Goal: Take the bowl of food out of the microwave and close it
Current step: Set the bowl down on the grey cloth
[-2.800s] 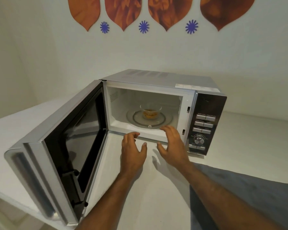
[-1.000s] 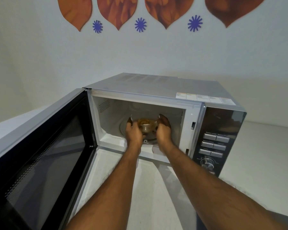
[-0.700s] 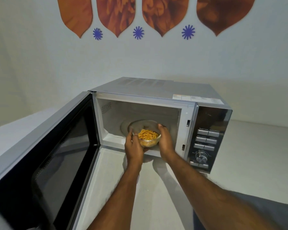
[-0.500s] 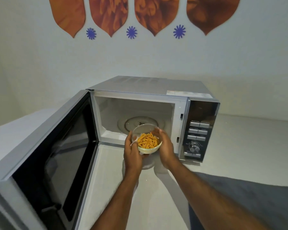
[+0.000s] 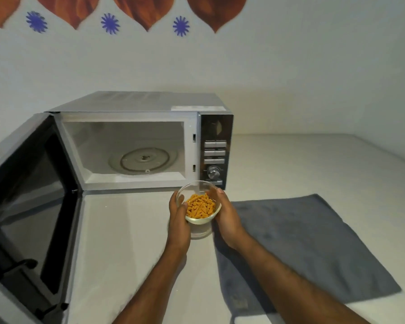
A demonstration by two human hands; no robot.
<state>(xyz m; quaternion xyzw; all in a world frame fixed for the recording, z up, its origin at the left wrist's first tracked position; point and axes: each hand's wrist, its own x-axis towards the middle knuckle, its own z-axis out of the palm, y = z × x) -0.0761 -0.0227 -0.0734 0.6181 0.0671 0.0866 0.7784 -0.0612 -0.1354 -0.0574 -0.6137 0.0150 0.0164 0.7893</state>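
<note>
Clearly the bowl (image 5: 198, 205) is out of the microwave (image 5: 150, 127), held above the table (image 5: 126, 242) just before it. The door (image 5: 26, 197) stands open, so closing remains. Left hand (image 5: 179, 218) and right hand (image 5: 225, 213) cup the bowl's sides, each grip closed on it, forearms stretched forward.

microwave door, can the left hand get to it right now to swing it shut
Probably not yet: the left hand and right hand both cup the clear glass bowl of orange food. The open silver microwave door itself stands unblocked to the left.
</note>
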